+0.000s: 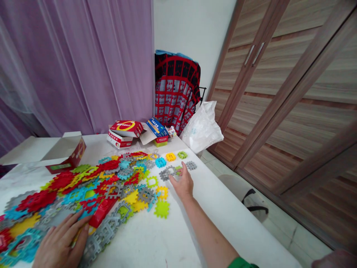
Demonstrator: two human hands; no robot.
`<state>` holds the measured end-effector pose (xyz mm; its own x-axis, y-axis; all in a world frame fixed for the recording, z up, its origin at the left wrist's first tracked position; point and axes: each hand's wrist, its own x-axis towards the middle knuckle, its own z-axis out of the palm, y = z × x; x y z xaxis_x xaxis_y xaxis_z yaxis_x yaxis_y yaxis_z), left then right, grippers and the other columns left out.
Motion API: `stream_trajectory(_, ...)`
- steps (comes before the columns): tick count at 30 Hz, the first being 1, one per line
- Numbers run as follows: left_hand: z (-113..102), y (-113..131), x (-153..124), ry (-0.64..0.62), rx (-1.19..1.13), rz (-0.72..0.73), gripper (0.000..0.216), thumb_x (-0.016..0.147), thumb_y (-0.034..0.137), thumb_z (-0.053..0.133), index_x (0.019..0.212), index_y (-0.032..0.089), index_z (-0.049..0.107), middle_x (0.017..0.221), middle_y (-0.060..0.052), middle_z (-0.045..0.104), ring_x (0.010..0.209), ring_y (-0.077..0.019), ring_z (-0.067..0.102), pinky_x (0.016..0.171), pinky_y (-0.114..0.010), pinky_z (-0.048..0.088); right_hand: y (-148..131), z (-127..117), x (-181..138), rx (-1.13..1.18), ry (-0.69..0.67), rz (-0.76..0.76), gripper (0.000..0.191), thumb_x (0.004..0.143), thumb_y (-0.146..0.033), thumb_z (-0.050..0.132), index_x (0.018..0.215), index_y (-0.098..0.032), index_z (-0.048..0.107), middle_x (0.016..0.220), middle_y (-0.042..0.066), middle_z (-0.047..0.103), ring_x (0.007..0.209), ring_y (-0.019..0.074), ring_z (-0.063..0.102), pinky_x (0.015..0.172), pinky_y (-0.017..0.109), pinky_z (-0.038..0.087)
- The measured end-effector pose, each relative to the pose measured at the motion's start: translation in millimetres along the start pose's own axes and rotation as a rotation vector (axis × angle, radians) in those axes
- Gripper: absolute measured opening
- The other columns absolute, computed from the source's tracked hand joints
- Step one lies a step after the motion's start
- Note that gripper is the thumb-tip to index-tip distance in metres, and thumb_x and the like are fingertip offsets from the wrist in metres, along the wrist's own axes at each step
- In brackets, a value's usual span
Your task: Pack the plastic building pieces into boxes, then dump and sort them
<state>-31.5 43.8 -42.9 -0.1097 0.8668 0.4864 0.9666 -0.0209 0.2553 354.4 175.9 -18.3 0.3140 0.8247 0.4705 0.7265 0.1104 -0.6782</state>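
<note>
My left hand [63, 240] lies at the near left on a big heap of plastic gear-edged building pieces [60, 182], its fingers stretched out. Just ahead of its fingertips is a long red block [102, 213], and a bit of yellow shows under the thumb. Toward the table's right side, my right hand [184, 184] hovers low with thumb and fingers apart. Beside its thumb is a grey gear piece [164, 174]; a green piece is partly hidden behind the fingers. Farther off are another grey piece [191, 165], a blue one [160, 162], a yellow one [170, 156] and a green one [182, 154].
An opened carton [65, 152] stands at the back left of the white table [156, 242]. A red box [125, 130] and a blue box [156, 128] sit at the back edge. Beyond the right edge are a white plastic bag [202, 128] and a cloth-covered chair [177, 87].
</note>
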Motion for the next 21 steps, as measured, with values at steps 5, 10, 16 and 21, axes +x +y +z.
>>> stream_trajectory(5,-11,12,5,-0.050,0.068,0.026,0.052,0.085,0.046,0.032,0.098,0.025,0.077,0.118,-0.010,0.072,0.114,-0.0318,0.064,0.102,-0.054,0.046,-25,14,-12,-0.081,-0.089,0.037,0.078,0.071,-0.037,0.070,0.141,-0.016,0.043,0.104,0.008,0.068,0.098,0.0246,0.062,0.088,0.034,0.046)
stream_trajectory(10,-16,17,7,-0.054,0.088,0.040,0.057,0.086,0.047,0.027,0.097,0.021,0.078,0.118,-0.014,0.072,0.114,-0.0336,0.065,0.100,-0.056,0.048,-31,10,-13,-0.177,-0.127,0.041,0.077,0.071,-0.036,0.071,0.140,-0.016,0.044,0.106,0.009,0.069,0.103,0.0268,0.062,0.088,0.035,0.044)
stream_trajectory(16,-20,23,7,-0.071,0.102,0.023,0.056,0.085,0.046,0.027,0.097,0.024,0.077,0.117,-0.012,0.072,0.115,-0.0326,0.065,0.101,-0.056,0.048,-29,10,-14,-0.220,-0.152,0.027,0.076,0.072,-0.036,0.070,0.141,-0.017,0.044,0.105,0.009,0.069,0.104,0.0277,0.062,0.087,0.036,0.043)
stream_trajectory(21,-20,24,5,-0.076,0.089,0.004,0.053,0.084,0.045,0.031,0.098,0.022,0.077,0.118,-0.014,0.071,0.117,-0.0335,0.063,0.103,-0.057,0.046,-28,10,-13,-0.220,-0.175,0.035,0.076,0.072,-0.037,0.069,0.141,-0.017,0.043,0.107,0.010,0.069,0.106,0.0279,0.061,0.088,0.036,0.043)
